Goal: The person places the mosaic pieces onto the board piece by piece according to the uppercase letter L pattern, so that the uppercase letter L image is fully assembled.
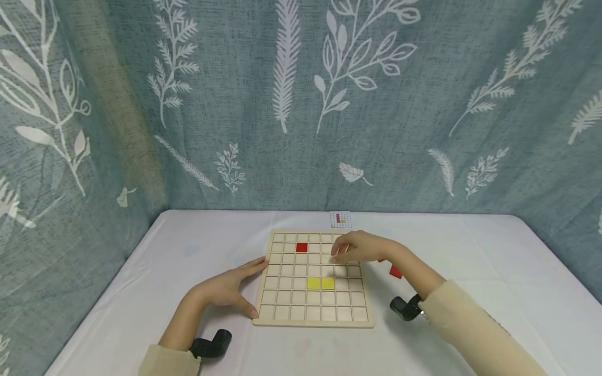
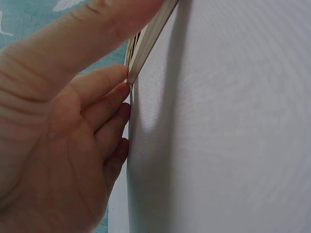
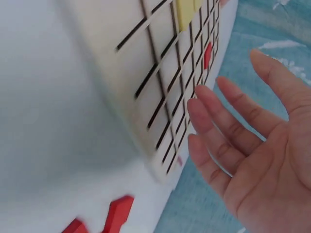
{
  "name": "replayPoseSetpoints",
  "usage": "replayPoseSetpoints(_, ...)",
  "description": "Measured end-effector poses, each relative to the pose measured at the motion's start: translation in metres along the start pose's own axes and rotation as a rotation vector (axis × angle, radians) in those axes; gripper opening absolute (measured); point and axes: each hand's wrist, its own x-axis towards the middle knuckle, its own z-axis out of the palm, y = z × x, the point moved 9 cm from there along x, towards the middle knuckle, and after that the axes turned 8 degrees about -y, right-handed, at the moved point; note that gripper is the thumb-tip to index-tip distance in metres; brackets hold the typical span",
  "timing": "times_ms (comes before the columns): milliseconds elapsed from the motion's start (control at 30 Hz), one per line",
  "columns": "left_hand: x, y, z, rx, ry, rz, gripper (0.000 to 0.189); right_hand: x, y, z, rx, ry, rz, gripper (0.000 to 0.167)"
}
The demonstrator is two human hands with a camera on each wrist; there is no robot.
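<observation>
Board point(image 1: 297, 298), a pale wooden one divided into seven rows of seven square cells, is lying flat on a white tablecloth point(image 1: 188, 250) in front of the person. Along its left side the left hand point(image 1: 228, 287) is stretching out, thumb spread well away from the fingers; the thumb is touching the edge by the near corner, and fingertips are meeting it farther up.

Apart from it, the right hand point(image 1: 359, 246) is hovering over the far right part of the grid, its fingers bending loosely, palm showing bare in the right wrist view. Whether a fingertip is touching a cell, I cannot tell.

One red tile point(image 1: 301, 247) is sitting in the second row from the far edge, third cell from the left. Two yellow tiles point(image 1: 320, 283) are filling neighbouring cells in the fifth row. Loose red pieces point(image 1: 396, 271) are lying on the cloth right of the board, partly hiding behind the right forearm.

Beyond the far edge a small card point(image 1: 340, 219) is showing a printed grid with red and yellow cells; any finer print is proving too small to read.
</observation>
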Motion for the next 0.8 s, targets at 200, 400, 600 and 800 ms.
replayPoseSetpoints(200, -0.001, 0.002, 0.000, -0.005, -0.004, 0.013, 0.109, -0.021, 0.013, -0.008, 0.030, 0.066, -0.034, 0.024)
replayPoseSetpoints(400, -0.002, 0.003, 0.001, 0.004, -0.002, 0.017, 0.108, -0.038, 0.031, -0.012, 0.037, 0.142, -0.018, 0.024)
replayPoseSetpoints(600, -0.003, 0.002, 0.002, 0.006, -0.005, 0.013, 0.109, -0.059, 0.053, -0.014, 0.030, 0.222, 0.052, 0.024)
replayPoseSetpoints(800, -0.002, 0.002, 0.000, 0.005, -0.003, 0.009, 0.109, -0.078, 0.069, -0.016, 0.078, 0.304, 0.100, 0.021)
